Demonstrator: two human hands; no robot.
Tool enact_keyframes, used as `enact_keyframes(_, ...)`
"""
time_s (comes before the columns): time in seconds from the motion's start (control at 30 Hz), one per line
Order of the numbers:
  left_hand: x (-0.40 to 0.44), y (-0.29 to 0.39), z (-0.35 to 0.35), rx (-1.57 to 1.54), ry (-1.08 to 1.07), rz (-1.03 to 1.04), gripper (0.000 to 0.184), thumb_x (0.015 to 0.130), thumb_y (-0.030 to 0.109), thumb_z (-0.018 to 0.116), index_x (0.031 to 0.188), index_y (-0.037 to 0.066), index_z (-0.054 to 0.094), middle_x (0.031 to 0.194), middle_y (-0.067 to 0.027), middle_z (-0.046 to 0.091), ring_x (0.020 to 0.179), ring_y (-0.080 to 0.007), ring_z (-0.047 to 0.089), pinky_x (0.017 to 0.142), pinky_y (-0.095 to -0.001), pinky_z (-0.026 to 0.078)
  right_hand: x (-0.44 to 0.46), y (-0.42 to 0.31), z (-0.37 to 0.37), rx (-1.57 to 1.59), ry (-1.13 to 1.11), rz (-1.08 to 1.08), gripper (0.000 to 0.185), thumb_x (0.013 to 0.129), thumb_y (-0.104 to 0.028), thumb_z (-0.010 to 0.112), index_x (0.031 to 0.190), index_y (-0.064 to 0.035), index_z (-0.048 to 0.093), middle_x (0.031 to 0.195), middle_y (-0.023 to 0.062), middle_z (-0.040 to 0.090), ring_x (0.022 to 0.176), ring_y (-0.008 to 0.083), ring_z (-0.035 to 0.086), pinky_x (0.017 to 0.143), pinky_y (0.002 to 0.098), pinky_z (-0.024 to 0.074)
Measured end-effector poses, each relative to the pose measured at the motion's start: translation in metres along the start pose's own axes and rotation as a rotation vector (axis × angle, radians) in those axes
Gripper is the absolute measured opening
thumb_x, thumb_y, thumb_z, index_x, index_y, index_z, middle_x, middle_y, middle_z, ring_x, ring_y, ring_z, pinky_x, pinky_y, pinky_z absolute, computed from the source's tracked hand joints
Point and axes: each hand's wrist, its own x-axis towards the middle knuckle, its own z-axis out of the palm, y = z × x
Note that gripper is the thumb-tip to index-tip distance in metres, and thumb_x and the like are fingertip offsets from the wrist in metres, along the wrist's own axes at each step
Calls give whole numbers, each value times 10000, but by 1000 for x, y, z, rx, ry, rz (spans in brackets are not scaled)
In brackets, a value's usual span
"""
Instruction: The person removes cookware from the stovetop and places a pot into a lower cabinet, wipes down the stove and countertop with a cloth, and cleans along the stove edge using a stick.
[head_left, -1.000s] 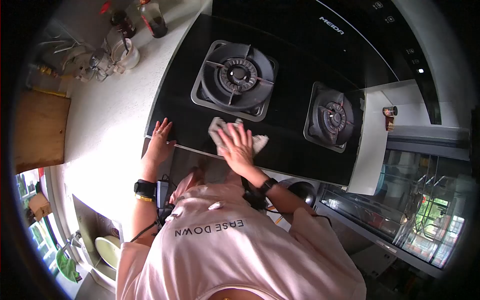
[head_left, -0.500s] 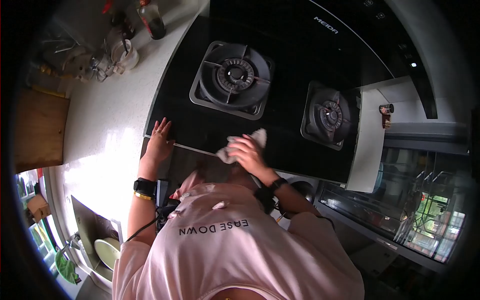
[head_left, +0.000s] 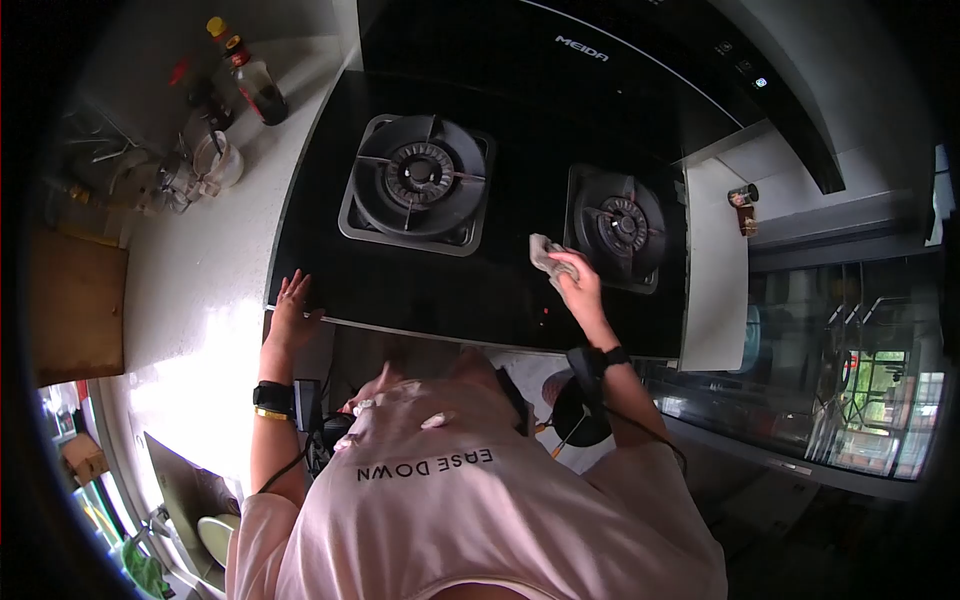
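Observation:
A light, crumpled cloth [head_left: 545,256] is gripped in my right hand [head_left: 579,284], over the black glass hob [head_left: 420,285] just left of the right burner [head_left: 622,225]. Part of the cloth sticks out past my fingers on the left. My left hand [head_left: 293,308] rests at the hob's front left corner, its fingers stretched out and holding nothing. Ahead of it is the larger left burner [head_left: 418,175] with its round pan support.
Left of the hob, the white counter [head_left: 215,300] carries a dark sauce bottle [head_left: 260,88] and a white cup [head_left: 220,163]. A black range hood [head_left: 640,60] hangs at the back. Two small jars [head_left: 744,205] stand on the right ledge.
My right hand has carried the cloth from the hob's front edge rightward and farther in, beside the right burner. My left hand stays at the front left corner. The camera view has shifted.

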Motion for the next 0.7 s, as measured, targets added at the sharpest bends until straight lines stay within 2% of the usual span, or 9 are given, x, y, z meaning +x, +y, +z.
enact_keyframes(0.1, -1, 0, 1, 6, 11, 10, 701, 696, 116, 690, 1324, 94, 378, 1421, -125, 288, 1322, -349, 220, 1070, -411, 263, 4, 25, 27, -82, -63, -30, 412, 731, 70, 482, 1107, -64, 580, 1156, 114, 553, 1119, 237, 510, 959, 312, 385)
enact_keyframes(0.13, -1, -2, 2, 14, 22, 22, 697, 696, 123, 691, 1320, 90, 381, 1416, -126, 298, 1316, -356, 230, 1065, -409, 272, -1, 24, 30, -328, -72, -136, 451, 724, 59, 516, 1138, -111, 573, 1214, 112, 518, 1175, 267, 459, 992, 344, 362)
enact_keyframes(0.17, 1, -4, 2, 13, 21, 24, 695, 697, 123, 691, 1319, 90, 382, 1415, -126, 300, 1316, -355, 231, 1065, -409, 273, -8, 21, 36, -367, -45, -129, 444, 726, 54, 516, 1122, -135, 585, 1240, 103, 500, 1199, 281, 424, 1006, 364, 343)
enact_keyframes(0.23, 2, -8, 4, 8, 19, 21, 691, 700, 122, 692, 1318, 91, 385, 1412, -125, 305, 1316, -353, 233, 1064, -410, 274, -23, 18, 37, -360, -66, -86, 436, 725, 54, 509, 1109, -137, 590, 1242, 105, 500, 1203, 280, 412, 1008, 371, 335)
enact_keyframes(0.27, 2, -9, 4, -9, 23, 23, 689, 700, 123, 693, 1317, 92, 386, 1411, -126, 307, 1316, -353, 233, 1063, -410, 275, -31, 16, 36, -390, -57, -95, 429, 722, 65, 478, 1097, -110, 590, 1190, 106, 539, 1164, 266, 457, 983, 351, 359)
enact_keyframes(0.37, 2, -11, 6, -38, 25, 27, 684, 701, 126, 693, 1314, 92, 391, 1407, -129, 314, 1315, -352, 234, 1061, -412, 279, -40, 22, 18, -68, -107, 53, 387, 726, 62, 473, 1059, -86, 604, 1106, 101, 584, 1101, 244, 512, 960, 331, 376)
enact_keyframes(0.4, 3, -10, 6, -30, 24, 24, 682, 702, 128, 692, 1313, 91, 393, 1405, -130, 317, 1315, -353, 236, 1059, -413, 281, -42, 25, 14, 173, -12, 120, 388, 727, 76, 432, 1060, -40, 593, 1060, 85, 606, 1050, 191, 542, 942, 295, 379)
enact_keyframes(0.57, 3, -7, 3, 4, 22, 39, 683, 705, 148, 693, 1314, 86, 393, 1403, -132, 322, 1311, -356, 245, 1052, -414, 290, -57, 13, -41, 263, 153, 156, 361, 787, 63, 402, 1094, -19, 572, 1084, 66, 596, 1025, 138, 536, 908, 248, 387)
enact_keyframes(0.7, 3, -8, 4, 41, 30, 47, 681, 705, 157, 691, 1314, 84, 395, 1400, -131, 329, 1307, -354, 256, 1049, -410, 295, -77, 30, -57, 100, 244, 189, 378, 802, 45, 426, 1151, -31, 548, 1087, 75, 593, 1027, 142, 535, 902, 251, 393)
